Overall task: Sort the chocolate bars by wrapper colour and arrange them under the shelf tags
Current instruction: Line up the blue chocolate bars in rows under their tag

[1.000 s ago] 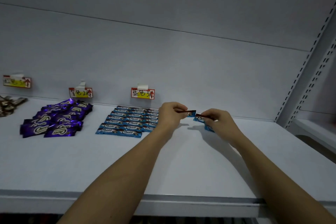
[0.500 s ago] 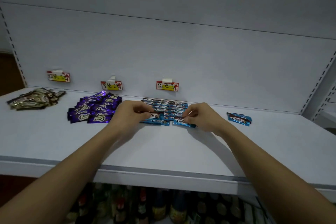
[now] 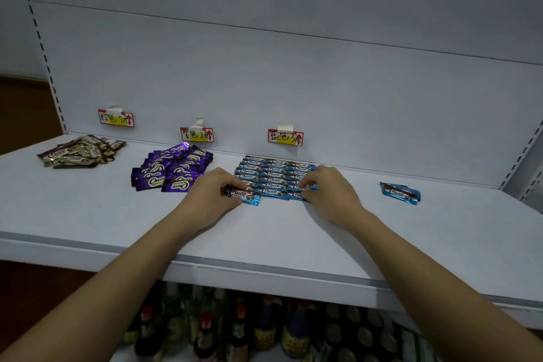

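Pinching a blue foil-wrapped chocolate bar point(image 3: 243, 196) with our left hand point(image 3: 212, 194), we are laying it at the blue rows point(image 3: 274, 175). Our right hand point(image 3: 329, 189) is pinching another blue bar point(image 3: 297, 194) on the white shelf point(image 3: 264, 238).

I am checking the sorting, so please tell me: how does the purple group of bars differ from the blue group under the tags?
The purple bars lie in a loose, overlapping pile at mixed angles; the blue bars lie flat in straight rows. No hand touches the purple bars, while the left hand and right hand pinch bars at the blue group's front. Both groups read Choco.
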